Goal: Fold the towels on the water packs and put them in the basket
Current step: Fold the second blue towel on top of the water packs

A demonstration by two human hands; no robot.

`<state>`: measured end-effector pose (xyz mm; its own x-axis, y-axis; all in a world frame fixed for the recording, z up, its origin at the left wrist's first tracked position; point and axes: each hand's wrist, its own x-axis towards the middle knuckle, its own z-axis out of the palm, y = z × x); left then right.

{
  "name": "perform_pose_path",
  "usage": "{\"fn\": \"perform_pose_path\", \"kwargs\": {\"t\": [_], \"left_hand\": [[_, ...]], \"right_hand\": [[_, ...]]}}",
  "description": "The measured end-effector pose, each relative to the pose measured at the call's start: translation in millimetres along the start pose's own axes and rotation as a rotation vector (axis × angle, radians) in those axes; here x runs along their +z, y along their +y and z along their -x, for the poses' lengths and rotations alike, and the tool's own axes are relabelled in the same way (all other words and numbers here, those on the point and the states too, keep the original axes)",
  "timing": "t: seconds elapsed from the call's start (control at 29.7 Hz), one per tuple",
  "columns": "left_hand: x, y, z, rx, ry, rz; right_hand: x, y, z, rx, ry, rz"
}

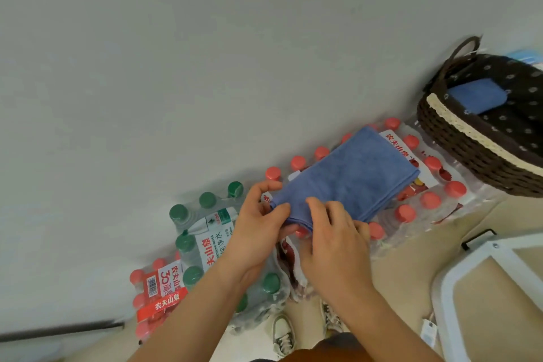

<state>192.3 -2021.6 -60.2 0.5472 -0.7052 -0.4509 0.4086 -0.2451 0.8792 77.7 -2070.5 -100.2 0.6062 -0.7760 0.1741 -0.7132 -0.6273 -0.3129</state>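
A blue towel [352, 176], folded into a long strip, lies on the red-capped water pack [432, 179]. My left hand [258, 226] pinches its near end from the left. Right beside it, my right hand [332, 238] grips the same end, fingers curled over the cloth. A dark woven basket [470, 141] with a cream lace band stands at the right on the packs. Inside it lies another folded blue towel [476, 94].
A green-capped water pack [205, 232] and a lower red-capped pack [155, 294] sit to the left against the grey wall. A white frame [470, 273] stands on the floor at the lower right. My shoes [283, 332] show below.
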Motion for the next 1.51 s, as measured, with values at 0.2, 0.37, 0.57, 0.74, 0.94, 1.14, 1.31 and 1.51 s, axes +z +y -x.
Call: {"fn": "perform_pose_path", "kwargs": {"t": [0.2, 0.37, 0.57, 0.74, 0.94, 1.14, 1.31, 1.51], "left_hand": [[-18, 2, 17, 0.086, -0.290, -0.346], [-16, -21, 11, 0.876, -0.041, -1.644], [-23, -29, 2, 0.895, -0.529, -1.766], [-23, -15, 25, 0.621, -0.728, -1.761], [-25, -10, -4, 0.382, -0.738, -1.190], [3, -4, -42, 0.303, -0.325, -0.747], [29, -4, -76, 0.343, -0.193, -0.809], [43, -7, -97, 0.379, -0.099, -1.036]], "right_hand": [[-11, 9, 11, -0.008, 0.138, -0.069], [-18, 23, 20, -0.020, 0.059, -0.119], [-29, 38, 36, -0.139, -0.122, -0.036], [-38, 50, 55, -0.134, -0.429, -0.189], [-50, 73, 37, 0.084, -0.505, -0.623], [-50, 96, -6, 0.215, -0.312, -0.692], [-40, 107, -45, 0.291, -0.243, -0.538], [-31, 114, -74, 0.249, -0.263, -0.334]]}}
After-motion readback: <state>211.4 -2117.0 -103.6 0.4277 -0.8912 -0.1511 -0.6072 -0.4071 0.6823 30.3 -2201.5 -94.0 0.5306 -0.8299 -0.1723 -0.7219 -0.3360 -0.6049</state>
